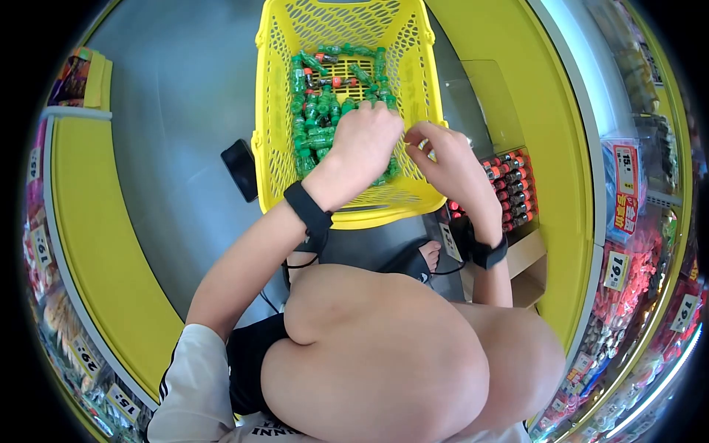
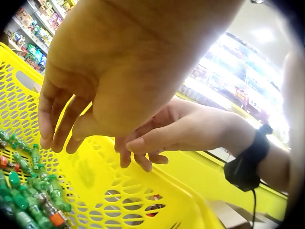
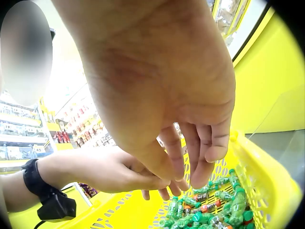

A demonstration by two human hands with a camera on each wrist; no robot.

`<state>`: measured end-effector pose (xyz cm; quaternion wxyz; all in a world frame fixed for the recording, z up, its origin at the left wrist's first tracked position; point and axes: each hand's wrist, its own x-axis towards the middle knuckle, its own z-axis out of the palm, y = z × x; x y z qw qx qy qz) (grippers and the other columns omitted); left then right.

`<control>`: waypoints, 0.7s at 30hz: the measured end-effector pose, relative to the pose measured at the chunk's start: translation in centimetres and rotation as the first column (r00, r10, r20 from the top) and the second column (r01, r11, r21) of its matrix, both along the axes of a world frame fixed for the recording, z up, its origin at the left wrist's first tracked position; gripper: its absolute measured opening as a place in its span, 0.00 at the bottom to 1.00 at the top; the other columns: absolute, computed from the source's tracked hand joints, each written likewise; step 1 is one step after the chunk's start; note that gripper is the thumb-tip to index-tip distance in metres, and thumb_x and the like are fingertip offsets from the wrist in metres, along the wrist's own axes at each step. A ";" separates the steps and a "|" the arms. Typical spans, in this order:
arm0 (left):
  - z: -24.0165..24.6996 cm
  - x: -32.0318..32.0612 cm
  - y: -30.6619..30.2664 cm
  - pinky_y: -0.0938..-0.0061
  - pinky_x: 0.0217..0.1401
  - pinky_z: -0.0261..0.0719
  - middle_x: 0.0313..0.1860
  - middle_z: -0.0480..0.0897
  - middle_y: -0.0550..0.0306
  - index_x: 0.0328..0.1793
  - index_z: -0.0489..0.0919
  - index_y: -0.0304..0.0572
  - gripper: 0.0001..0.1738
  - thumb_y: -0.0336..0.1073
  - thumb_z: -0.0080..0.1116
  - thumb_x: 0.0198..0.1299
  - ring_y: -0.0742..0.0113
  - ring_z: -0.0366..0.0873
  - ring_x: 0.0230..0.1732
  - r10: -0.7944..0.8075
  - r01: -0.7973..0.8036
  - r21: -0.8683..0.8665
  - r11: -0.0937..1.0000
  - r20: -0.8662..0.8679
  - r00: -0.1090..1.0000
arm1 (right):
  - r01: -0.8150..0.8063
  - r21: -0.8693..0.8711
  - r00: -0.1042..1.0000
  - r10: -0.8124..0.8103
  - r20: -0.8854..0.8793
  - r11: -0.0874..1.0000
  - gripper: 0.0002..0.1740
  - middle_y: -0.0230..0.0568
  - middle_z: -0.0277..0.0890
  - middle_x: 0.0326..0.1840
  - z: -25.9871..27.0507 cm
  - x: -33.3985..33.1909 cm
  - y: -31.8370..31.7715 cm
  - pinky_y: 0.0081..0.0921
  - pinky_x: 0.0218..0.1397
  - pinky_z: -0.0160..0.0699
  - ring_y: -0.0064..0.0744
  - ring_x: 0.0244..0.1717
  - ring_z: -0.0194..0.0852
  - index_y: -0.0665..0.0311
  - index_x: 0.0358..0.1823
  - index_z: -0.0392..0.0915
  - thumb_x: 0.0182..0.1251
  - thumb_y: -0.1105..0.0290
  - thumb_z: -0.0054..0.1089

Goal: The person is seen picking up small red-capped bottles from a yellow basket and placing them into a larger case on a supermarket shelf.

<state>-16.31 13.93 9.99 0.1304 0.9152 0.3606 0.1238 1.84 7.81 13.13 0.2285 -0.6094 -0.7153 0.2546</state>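
Observation:
Over the near part of a yellow basket [image 1: 264,88], my left hand [image 1: 367,140] hangs with loosely bent fingers and nothing visible in them. My right hand [image 1: 450,159] is beside it above the right rim, its fingers loosely bent and also holding nothing visible. The left wrist view shows the left hand [image 2: 109,71] above the right hand [image 2: 176,131]. In the right wrist view the fingers of the right hand [image 3: 162,86] droop near those of the left hand [image 3: 105,169]. Small green bottles [image 1: 321,136] and a few dark ones with red labels lie in the basket.
A container of dark, red-capped bottles [image 1: 517,192] stands right of the basket, with a cardboard box [image 1: 528,258] nearer. A black phone [image 1: 239,170] lies on the grey floor [image 1: 177,103] to the left. Stocked shelves line both sides.

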 end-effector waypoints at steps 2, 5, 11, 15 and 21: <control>-1.4 -0.8 0.7 0.56 0.47 0.91 0.41 0.84 0.44 0.43 0.83 0.32 0.07 0.23 0.64 0.57 0.46 0.87 0.49 -0.002 0.002 -0.006 1.000 0.002 1.000 | -0.045 -0.151 0.992 0.062 0.111 0.988 0.08 0.58 0.89 0.45 -1.0 -0.6 1.7 0.50 0.51 0.87 0.61 0.47 0.89 0.69 0.45 0.85 0.71 0.75 0.60; -4.1 -1.3 1.8 0.58 0.50 0.91 0.44 0.84 0.46 0.45 0.83 0.35 0.08 0.25 0.63 0.60 0.47 0.86 0.51 -0.016 0.015 -0.025 1.000 -0.057 0.998 | -0.096 -0.370 0.975 0.162 0.153 0.924 0.12 0.59 0.89 0.50 -4.0 -0.5 4.3 0.51 0.56 0.88 0.61 0.50 0.90 0.68 0.49 0.87 0.71 0.70 0.59; -7.4 -0.7 3.2 0.56 0.59 0.88 0.59 0.86 0.55 0.56 0.88 0.46 0.14 0.30 0.60 0.66 0.51 0.84 0.59 -0.147 0.128 -0.153 0.980 -0.120 0.982 | -0.025 -0.699 0.866 0.365 0.342 0.715 0.18 0.55 0.90 0.53 -8.1 -2.2 7.2 0.53 0.57 0.88 0.60 0.54 0.89 0.58 0.53 0.90 0.68 0.63 0.59; -8.6 0.1 3.9 0.56 0.61 0.87 0.63 0.87 0.57 0.58 0.88 0.47 0.15 0.31 0.60 0.67 0.51 0.83 0.62 -0.214 0.164 -0.246 0.955 -0.191 0.958 | 0.145 -0.829 0.810 0.416 0.413 0.540 0.17 0.50 0.91 0.55 -8.4 -3.0 8.1 0.49 0.57 0.88 0.58 0.55 0.90 0.56 0.51 0.91 0.65 0.65 0.59; -10.8 1.1 4.7 0.57 0.62 0.87 0.60 0.87 0.56 0.50 0.90 0.44 0.10 0.31 0.62 0.66 0.51 0.84 0.62 -0.214 0.167 -0.281 0.945 -0.147 0.966 | 0.184 -0.813 0.806 0.388 0.446 0.552 0.20 0.47 0.91 0.57 -9.5 -3.0 8.0 0.44 0.61 0.88 0.54 0.59 0.90 0.54 0.53 0.91 0.58 0.63 0.69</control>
